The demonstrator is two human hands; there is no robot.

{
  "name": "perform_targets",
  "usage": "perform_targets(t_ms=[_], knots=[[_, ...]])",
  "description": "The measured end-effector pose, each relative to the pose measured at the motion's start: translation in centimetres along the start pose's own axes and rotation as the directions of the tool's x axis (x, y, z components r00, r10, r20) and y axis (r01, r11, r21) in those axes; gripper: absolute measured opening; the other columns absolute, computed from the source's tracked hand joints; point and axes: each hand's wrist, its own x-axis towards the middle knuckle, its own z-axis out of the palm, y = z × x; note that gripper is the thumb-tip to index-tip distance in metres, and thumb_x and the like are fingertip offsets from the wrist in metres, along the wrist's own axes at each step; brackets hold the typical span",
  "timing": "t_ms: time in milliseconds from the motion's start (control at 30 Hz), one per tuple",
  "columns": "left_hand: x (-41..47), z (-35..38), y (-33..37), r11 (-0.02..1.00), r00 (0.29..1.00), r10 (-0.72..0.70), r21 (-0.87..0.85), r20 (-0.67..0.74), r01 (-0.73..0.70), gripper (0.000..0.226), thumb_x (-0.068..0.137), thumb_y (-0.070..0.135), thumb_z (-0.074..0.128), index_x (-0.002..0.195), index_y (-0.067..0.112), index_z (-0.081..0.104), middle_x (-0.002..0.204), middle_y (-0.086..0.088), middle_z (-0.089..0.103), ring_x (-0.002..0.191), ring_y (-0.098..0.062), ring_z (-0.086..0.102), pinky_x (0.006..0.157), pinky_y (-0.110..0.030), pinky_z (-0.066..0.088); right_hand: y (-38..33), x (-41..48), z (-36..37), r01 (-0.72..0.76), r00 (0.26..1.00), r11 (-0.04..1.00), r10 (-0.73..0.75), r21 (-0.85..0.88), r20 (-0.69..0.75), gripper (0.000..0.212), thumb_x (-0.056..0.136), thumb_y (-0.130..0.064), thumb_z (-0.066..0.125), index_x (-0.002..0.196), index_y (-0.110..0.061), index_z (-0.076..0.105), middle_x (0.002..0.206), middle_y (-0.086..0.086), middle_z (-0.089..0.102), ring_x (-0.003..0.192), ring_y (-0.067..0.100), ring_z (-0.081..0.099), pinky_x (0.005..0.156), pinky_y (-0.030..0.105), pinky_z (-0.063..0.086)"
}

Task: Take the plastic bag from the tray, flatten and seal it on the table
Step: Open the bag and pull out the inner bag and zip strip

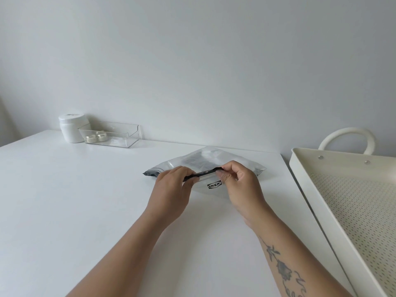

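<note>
A: In the head view, where is the bag, seen from the hands?

B: The translucent white plastic bag with a black printed logo [211, 168] lies on the flat white table [85, 200], directly under and just beyond both hands. It is already out of the cream perforated metal tray with a looped handle [304, 166], which stands well apart to the right of the right hand.

A: And the part that matters?

B: The dark closing strip [205, 173] along the bag's mouth. Its long axis runs from hand to hand, left to right, slightly rising toward the right. Both hands touch it, so neither is nearer.

A: How do the hands stand?

B: The left hand [173, 189] is closed in a pinch on the left part of the strip, knuckles up. The right hand [240, 185] pinches the right part, its fingers curled and the thumb [222, 176] pressing from the near side. Both forearms come from below, converging on the bag.

A: The next move?

B: I judge the pinches must slide outward along this strip. The bag's far part looks still a little puffed.
</note>
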Motion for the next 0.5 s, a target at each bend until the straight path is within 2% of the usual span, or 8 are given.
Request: perform_targets(t_ms=[133,200,267,333,367,400,433,500], knots=[[-0.20,-0.11,-0.12,1.000,1.000,-0.019,0.010,0.000,0.019,0.010,0.096,0.021,0.056,0.091,0.018,0.065,0.087,0.010,0.066,0.088,-0.019,0.059,0.087,-0.038,0.045,0.28,0.19,-0.57,-0.011,0.999,1.000,0.013,0.024,-0.050,0.013,0.089,-0.019,0.065,0.076,-0.019,0.065,0.069,-0.004,0.058,0.064,0.010,0.047,0.059,0.022,0.037],[-0.32,-0.01,-0.05,0.999,0.999,-0.042,0.005,0.006,0.042,0.011,0.096,0.020,0.055,0.093,0.016,0.065,0.089,0.007,0.066,0.090,-0.021,0.059,0.088,-0.041,0.045,0.12,0.21,-0.54,0.082,0.994,0.994,-0.086,-0.070,-0.062,0.011,0.088,-0.019,0.066,0.078,-0.020,0.066,0.069,-0.005,0.057,0.063,0.009,0.046,0.058,0.019,0.035],[-0.40,0.11,0.10,0.999,0.999,-0.038,-0.005,0.007,0.038,0.010,0.096,0.018,0.055,0.093,0.015,0.064,0.089,0.005,0.065,0.089,-0.023,0.059,0.087,-0.042,0.046,-0.24,0.07,-0.20,0.202,0.977,0.955,-0.211,-0.218,-0.019,0.005,0.086,-0.023,0.068,0.090,-0.026,0.066,0.083,-0.012,0.061,0.074,0.001,0.050,0.065,0.012,0.037],[-0.60,0.27,0.29,1.000,1.000,-0.026,-0.002,0.012,0.026,0.009,0.096,0.017,0.055,0.093,0.016,0.064,0.088,0.007,0.064,0.088,-0.024,0.059,0.085,-0.041,0.046,-0.05,-0.25,0.26,0.218,0.976,0.930,-0.208,-0.296,0.064,0.023,0.084,-0.026,0.072,0.104,-0.031,0.063,0.100,-0.017,0.063,0.092,-0.005,0.054,0.077,0.011,0.041],[-0.68,0.33,0.31,1.000,1.000,-0.020,0.006,0.016,0.020,0.009,0.096,0.018,0.055,0.093,0.017,0.064,0.088,0.008,0.063,0.088,-0.024,0.059,0.085,-0.039,0.045,-0.04,-0.34,0.34,0.176,0.984,0.945,-0.160,-0.274,0.079,0.021,0.083,-0.025,0.073,0.101,-0.032,0.064,0.098,-0.017,0.066,0.090,-0.004,0.058,0.077,0.015,0.044],[-0.74,0.39,0.25,1.000,1.000,-0.015,0.019,0.019,0.014,0.009,0.096,0.018,0.055,0.093,0.017,0.064,0.088,0.009,0.063,0.088,-0.024,0.058,0.085,-0.038,0.044,-0.02,-0.33,0.28,0.128,0.990,0.967,-0.112,-0.222,0.083,0.015,0.083,-0.021,0.074,0.091,-0.030,0.066,0.087,-0.015,0.069,0.079,-0.002,0.061,0.071,0.017,0.046],[-0.78,0.42,0.14,0.999,1.000,-0.010,0.031,0.023,0.010,0.009,0.096,0.019,0.055,0.093,0.018,0.064,0.088,0.010,0.063,0.087,-0.023,0.058,0.085,-0.037,0.043,0.04,-0.25,0.11,0.101,0.993,0.977,-0.089,-0.187,0.073,0.013,0.082,-0.018,0.074,0.081,-0.028,0.067,0.075,-0.014,0.070,0.068,-0.001,0.061,0.065,0.016,0.044],[-0.75,0.41,0.05,0.998,0.999,-0.002,0.057,0.038,-0.001,0.010,0.097,0.023,0.054,0.093,0.021,0.063,0.089,0.012,0.062,0.087,-0.020,0.055,0.084,-0.032,0.038,0.25,-0.05,-0.37,0.102,0.994,0.978,-0.093,-0.184,0.056,0.016,0.080,-0.015,0.076,0.070,-0.024,0.066,0.063,-0.018,0.067,0.057,-0.001,0.055,0.055,0.012,0.039]])
